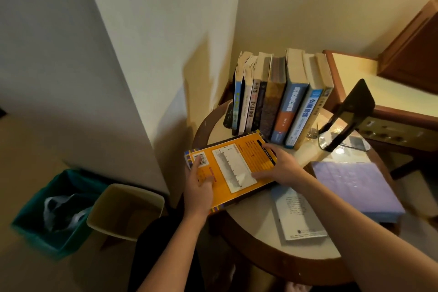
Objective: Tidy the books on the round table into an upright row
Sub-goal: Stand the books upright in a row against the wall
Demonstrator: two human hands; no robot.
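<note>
- The left hand (pixel 198 187) lies on the near-left corner of the orange book (pixel 239 161). Its fingers (pixel 196 167) are extended flat on the cover, with the index fingertip at the barcode label.
- The right hand (pixel 280 168) lies on the right side of the same cover. Its fingers (pixel 258 175) are spread and pressed flat, and the thumb points toward the far edge.
- The orange book lies flat, back cover up, under both sets of fingers. It rests on the left part of the round table (pixel 256 227), and its near-left corner overhangs the rim.
- The upright row of books (pixel 279 102) stands just beyond the fingers, spines facing the person.
- A black bookend (pixel 348 114) stands right of the row, apart from it.
- A lavender book (pixel 355 187) lies flat to the right of the right fingers.
- A thin white book (pixel 296 216) lies flat nearer than the right fingers, partly under the forearm.
- A teal bin (pixel 47 208) and a beige bin (pixel 125 211) stand on the floor, left of the left fingers.
</note>
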